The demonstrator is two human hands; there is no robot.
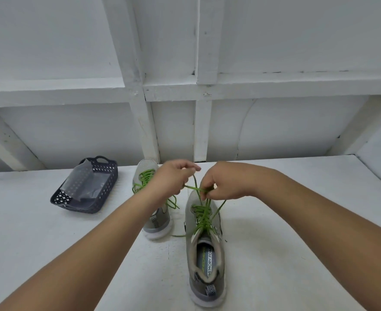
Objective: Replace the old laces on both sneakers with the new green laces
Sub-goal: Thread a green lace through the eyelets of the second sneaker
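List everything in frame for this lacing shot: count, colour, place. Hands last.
grey mesh sneaker with green laces, near: 1, grey with white sole, table centre, heel toward camera, lace ends held above it.
grey mesh sneaker with green laces, far: 1, grey, left of and behind the near one, partly hidden by the left forearm.
dark navy perforated plastic basket: 1, navy, table left, tilted.
clear plastic packaging: 1, transparent, inside the basket.
white table: 1, white, under everything.
white panelled wall: 1, white, behind the table.
left hand: pinches a green lace end.
right hand: pinches the other lace strand.
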